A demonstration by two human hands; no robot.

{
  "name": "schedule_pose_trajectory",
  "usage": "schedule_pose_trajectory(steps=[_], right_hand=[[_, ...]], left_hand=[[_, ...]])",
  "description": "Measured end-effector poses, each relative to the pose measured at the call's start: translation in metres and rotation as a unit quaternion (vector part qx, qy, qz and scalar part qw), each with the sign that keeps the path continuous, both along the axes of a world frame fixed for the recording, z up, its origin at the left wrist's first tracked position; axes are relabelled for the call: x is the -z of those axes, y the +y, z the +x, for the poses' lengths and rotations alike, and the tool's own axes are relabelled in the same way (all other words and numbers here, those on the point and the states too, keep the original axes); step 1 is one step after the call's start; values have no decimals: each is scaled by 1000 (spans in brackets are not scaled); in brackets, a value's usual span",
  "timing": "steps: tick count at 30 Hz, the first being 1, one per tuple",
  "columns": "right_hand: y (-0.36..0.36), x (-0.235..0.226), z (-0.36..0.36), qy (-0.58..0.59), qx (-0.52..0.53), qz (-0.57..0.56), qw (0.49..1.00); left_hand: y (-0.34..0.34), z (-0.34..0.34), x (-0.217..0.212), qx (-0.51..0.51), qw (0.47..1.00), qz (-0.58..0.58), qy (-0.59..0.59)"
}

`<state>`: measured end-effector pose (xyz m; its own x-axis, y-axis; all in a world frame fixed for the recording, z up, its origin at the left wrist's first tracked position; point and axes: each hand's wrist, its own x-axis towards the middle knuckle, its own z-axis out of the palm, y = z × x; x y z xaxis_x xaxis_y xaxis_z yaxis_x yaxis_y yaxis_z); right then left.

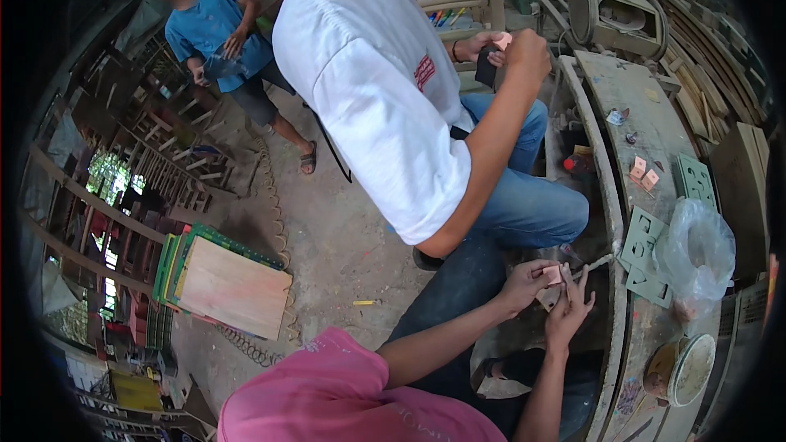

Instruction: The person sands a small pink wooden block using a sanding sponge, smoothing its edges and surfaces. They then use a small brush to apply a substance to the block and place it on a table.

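Observation:
My left hand [524,288] pinches a small pink wooden block [553,275] between thumb and fingers, above my lap. My right hand [569,311] meets it from the other side; its upper fingertips are at the block's edge, while other fingers stick out. Below the block, between the hands, a small tan piece [548,299] shows, too partly hidden to name. On the workbench [602,106] to the right lie several similar pink pieces [643,172]. Flat green cut-out boards [643,245] rest nearer to my hands.
A co-worker in a white shirt [368,90] sits close by, holding a pink piece and a dark sheet. Another person in blue [217,24] stands farther back. The bench carries a clear plastic bag [697,250] and a round tub [692,370]. Stacked boards [233,286] stand at left.

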<state>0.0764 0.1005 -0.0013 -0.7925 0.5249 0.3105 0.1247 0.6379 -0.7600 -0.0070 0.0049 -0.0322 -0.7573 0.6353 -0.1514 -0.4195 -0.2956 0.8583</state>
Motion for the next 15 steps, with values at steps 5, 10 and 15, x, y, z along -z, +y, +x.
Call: schedule_pose_trajectory(steps=[5, 10, 15], right_hand=[[2, 3, 4, 25, 2, 20, 999], [6, -18, 17, 107, 33, -301, 947], [-23, -74, 26, 227, -23, -530, 816]], left_hand=[[-20, 5, -26, 7, 995, 82, -59], [-59, 25, -105, 19, 967, 239, -92], [-83, 26, -145, 23, 973, 230, -5]])
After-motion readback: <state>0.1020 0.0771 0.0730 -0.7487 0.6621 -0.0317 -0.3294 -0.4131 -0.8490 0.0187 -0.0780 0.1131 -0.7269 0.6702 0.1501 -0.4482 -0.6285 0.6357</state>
